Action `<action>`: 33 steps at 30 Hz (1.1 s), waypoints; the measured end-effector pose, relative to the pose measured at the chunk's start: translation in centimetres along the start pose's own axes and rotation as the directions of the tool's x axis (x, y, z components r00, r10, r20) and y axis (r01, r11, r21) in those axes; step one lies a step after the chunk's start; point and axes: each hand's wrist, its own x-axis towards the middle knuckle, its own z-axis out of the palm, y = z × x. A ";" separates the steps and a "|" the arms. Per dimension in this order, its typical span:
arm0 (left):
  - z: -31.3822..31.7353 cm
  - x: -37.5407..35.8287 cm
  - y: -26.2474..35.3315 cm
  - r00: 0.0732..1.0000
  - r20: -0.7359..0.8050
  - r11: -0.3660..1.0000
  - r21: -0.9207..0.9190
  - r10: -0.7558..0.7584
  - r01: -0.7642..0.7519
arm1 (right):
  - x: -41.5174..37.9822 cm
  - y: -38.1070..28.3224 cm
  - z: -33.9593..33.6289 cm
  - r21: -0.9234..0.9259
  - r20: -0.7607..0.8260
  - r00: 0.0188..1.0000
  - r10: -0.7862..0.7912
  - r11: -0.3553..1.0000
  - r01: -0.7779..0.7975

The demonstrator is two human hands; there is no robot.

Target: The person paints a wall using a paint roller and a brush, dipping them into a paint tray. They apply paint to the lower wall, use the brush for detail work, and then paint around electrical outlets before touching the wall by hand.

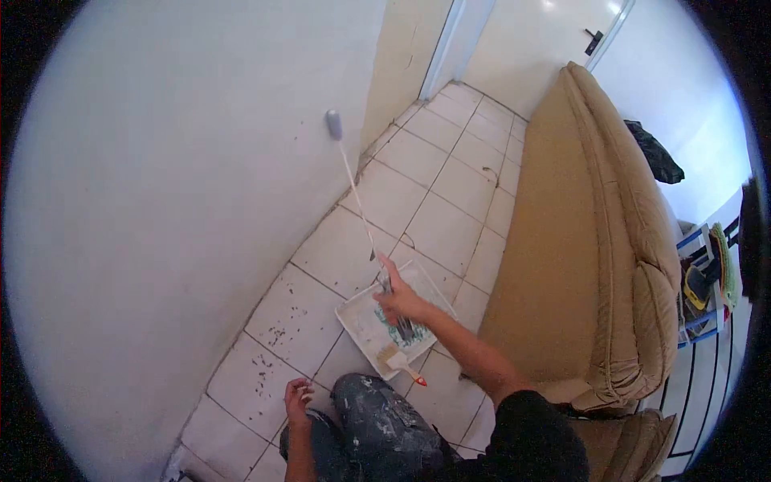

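Note:
My right hand [393,297] is wrapped around the handle of a small paint roller [334,125]. Its long thin rod reaches up and away from me, and the grey-white roller head overlaps the lower wall. Below this hand, a white paint tray [350,323] lies on the floor with greenish-white paint smears inside. A paintbrush [397,360] with a red-tipped handle rests across the tray's near corner. My left hand [297,397] is beside my knee, holding nothing, its fingers loosely bent and apart.
A white wall [177,185] runs along the left, with an unpainted cream patch [401,68] farther on. Dark flakes [277,333] dot the tiled floor [438,225]. To the right stands a brown sofa [554,257] on its end or side; a door [530,48] is at the back.

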 end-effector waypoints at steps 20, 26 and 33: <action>-4.4 -7.5 -0.4 0.985 -0.110 0.987 0.077 -0.130 0.139 | -9.2 15.6 4.2 0.159 -0.293 0.949 0.117 0.985 -0.073; -6.2 -9.8 5.5 0.966 -0.126 0.952 0.181 -0.224 0.245 | -22.0 -0.3 -3.8 -0.730 -0.497 0.862 0.102 0.487 -0.479; -9.1 -9.0 10.6 0.974 -0.147 0.929 0.302 -0.175 0.212 | -17.0 -14.3 -7.5 -0.950 -0.255 0.962 0.097 -0.213 -0.230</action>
